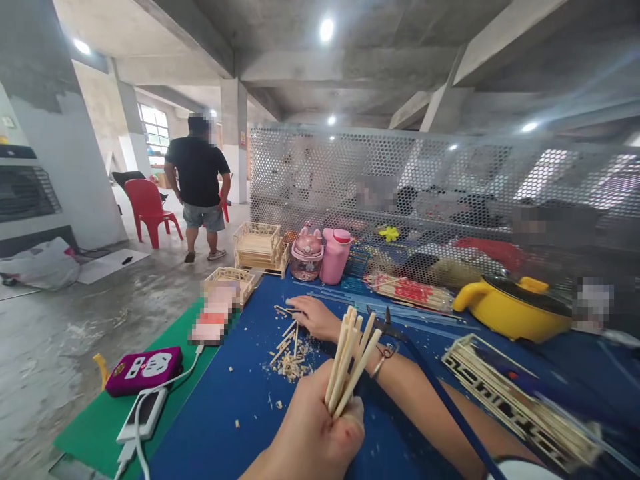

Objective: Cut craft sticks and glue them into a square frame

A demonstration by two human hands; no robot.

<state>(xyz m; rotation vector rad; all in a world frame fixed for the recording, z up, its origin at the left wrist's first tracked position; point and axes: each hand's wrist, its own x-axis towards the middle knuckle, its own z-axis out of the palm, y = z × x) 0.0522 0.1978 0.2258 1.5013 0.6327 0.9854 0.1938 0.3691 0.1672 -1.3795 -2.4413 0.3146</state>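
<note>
My left hand (pixel 320 420) is closed around a bunch of short round wooden sticks (pixel 350 360), held upright close to the camera. Beyond it, my right hand (pixel 316 319) reaches across the blue tabletop (pixel 220 407) with its fingers stretched out. Its fingertips are beside loose wooden sticks (pixel 287 340), and whether they touch one I cannot tell. A small heap of wood scraps (pixel 293 367) lies near those sticks. Behind the held bunch and my right forearm, a dark tool with pointed jaws (pixel 384 325) is partly hidden.
Slatted wooden trays (pixel 257 247) stand at the far left corner. A pink jug (pixel 336 257), a yellow pot (pixel 515 307) and a wooden lattice frame (pixel 505 393) line the back and right. A purple case (pixel 144 371) and a white cable (pixel 173 380) occupy the green mat.
</note>
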